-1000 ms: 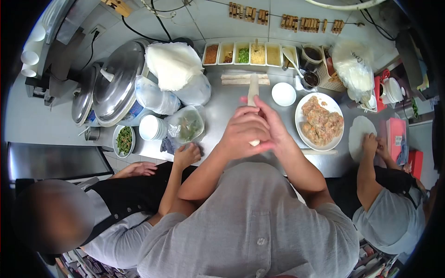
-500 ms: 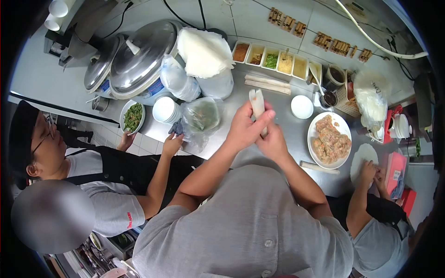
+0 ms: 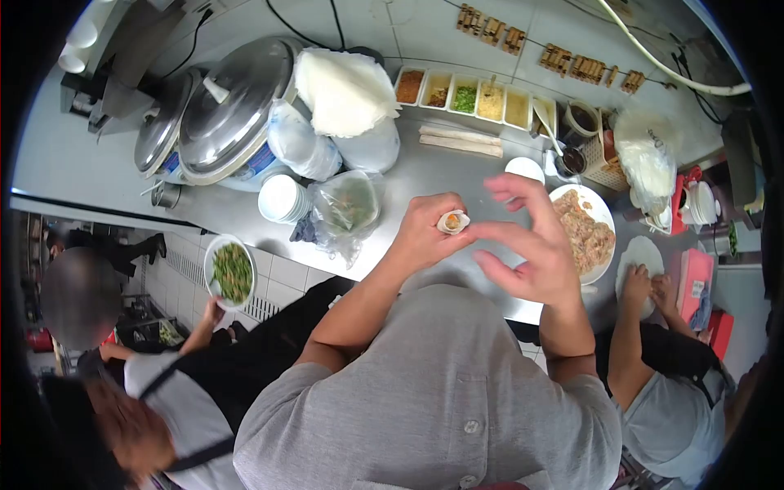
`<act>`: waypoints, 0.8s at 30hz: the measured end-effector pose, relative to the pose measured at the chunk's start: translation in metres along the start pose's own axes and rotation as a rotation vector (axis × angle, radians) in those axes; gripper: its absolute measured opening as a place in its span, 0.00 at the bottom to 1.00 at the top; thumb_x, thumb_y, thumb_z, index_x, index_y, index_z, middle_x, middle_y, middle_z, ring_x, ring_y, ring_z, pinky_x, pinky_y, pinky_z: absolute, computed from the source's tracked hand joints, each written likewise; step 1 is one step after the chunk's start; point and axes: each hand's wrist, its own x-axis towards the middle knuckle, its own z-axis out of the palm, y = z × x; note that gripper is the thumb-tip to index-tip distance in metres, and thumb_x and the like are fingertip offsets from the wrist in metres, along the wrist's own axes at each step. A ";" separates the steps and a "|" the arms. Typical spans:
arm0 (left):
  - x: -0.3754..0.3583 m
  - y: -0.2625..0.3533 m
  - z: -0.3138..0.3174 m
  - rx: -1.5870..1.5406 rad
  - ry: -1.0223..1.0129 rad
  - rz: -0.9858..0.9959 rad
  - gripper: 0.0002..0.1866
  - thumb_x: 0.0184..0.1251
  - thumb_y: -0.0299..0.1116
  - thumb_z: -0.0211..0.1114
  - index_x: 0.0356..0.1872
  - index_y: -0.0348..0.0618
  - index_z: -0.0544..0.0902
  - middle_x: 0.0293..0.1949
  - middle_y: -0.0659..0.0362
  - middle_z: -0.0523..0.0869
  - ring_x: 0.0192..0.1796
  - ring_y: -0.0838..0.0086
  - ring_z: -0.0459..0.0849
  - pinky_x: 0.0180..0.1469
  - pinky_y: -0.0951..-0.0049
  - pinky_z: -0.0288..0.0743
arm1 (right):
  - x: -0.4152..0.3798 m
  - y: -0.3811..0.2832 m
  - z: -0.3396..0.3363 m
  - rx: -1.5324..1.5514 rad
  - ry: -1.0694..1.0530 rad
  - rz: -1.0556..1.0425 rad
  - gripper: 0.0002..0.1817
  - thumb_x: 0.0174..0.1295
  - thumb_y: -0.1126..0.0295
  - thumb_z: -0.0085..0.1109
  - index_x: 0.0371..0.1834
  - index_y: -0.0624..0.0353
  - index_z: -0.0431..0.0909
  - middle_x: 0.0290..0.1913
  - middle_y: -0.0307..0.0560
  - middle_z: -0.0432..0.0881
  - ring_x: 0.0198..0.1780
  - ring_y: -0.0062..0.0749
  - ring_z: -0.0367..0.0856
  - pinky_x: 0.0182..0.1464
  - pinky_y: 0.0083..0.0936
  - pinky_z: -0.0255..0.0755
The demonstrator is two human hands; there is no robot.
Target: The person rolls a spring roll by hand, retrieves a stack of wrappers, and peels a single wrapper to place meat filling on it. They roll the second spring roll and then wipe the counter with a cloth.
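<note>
My left hand (image 3: 425, 237) is wrapped round a rolled-up spring roll (image 3: 452, 221), a thin white wrapper turned end-on to me with some orange filling showing in its end. To its right, my right hand (image 3: 535, 249) is raised with fingers spread and nothing in it, its index fingertip close to the roll. Beyond that hand, partly covered by it, lies a white plate (image 3: 601, 272) heaped with pinkish minced filling (image 3: 586, 233). Finished pale rolls (image 3: 460, 140) lie side by side farther back on the steel counter (image 3: 400, 188).
Seasoning trays (image 3: 465, 96) line the wall, near a small white bowl (image 3: 525, 169). Left stand stacked cups (image 3: 282, 198), a bagged container (image 3: 351, 204) and big lidded pots (image 3: 233, 114). One co-worker carries a bowl of greens (image 3: 231, 273); another's hands (image 3: 641, 287) work a white sheet at right.
My right hand has let go of the roll and opened out to the right. The roll has tipped end-on towards me. The left co-worker has backed away from the counter with the greens.
</note>
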 end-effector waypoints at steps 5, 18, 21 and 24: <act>0.001 -0.006 0.013 -0.016 -0.034 0.015 0.13 0.48 0.30 0.75 0.25 0.40 0.76 0.22 0.57 0.80 0.23 0.67 0.79 0.27 0.70 0.70 | 0.004 0.002 0.004 -0.137 -0.091 0.001 0.11 0.47 0.73 0.72 0.35 0.55 0.83 0.62 0.52 0.74 0.54 0.45 0.78 0.53 0.38 0.75; 0.004 -0.009 0.021 -0.026 -0.176 0.026 0.15 0.48 0.33 0.78 0.24 0.40 0.77 0.21 0.56 0.81 0.24 0.59 0.81 0.28 0.66 0.72 | -0.007 0.004 0.002 -0.242 -0.079 0.036 0.12 0.43 0.71 0.74 0.31 0.57 0.82 0.67 0.52 0.71 0.62 0.49 0.73 0.60 0.41 0.72; 0.004 -0.008 0.024 -0.050 -0.230 0.026 0.14 0.48 0.31 0.77 0.22 0.39 0.77 0.20 0.56 0.80 0.24 0.61 0.81 0.27 0.68 0.72 | -0.010 0.010 -0.002 -0.270 -0.144 -0.035 0.16 0.38 0.70 0.77 0.33 0.56 0.84 0.66 0.55 0.73 0.62 0.53 0.74 0.60 0.42 0.73; 0.004 -0.006 0.025 -0.097 -0.272 0.013 0.13 0.47 0.29 0.77 0.22 0.40 0.78 0.20 0.57 0.81 0.24 0.62 0.82 0.28 0.68 0.73 | -0.010 0.009 -0.012 -0.261 -0.203 -0.042 0.16 0.39 0.68 0.78 0.32 0.56 0.83 0.67 0.57 0.73 0.63 0.53 0.73 0.60 0.42 0.73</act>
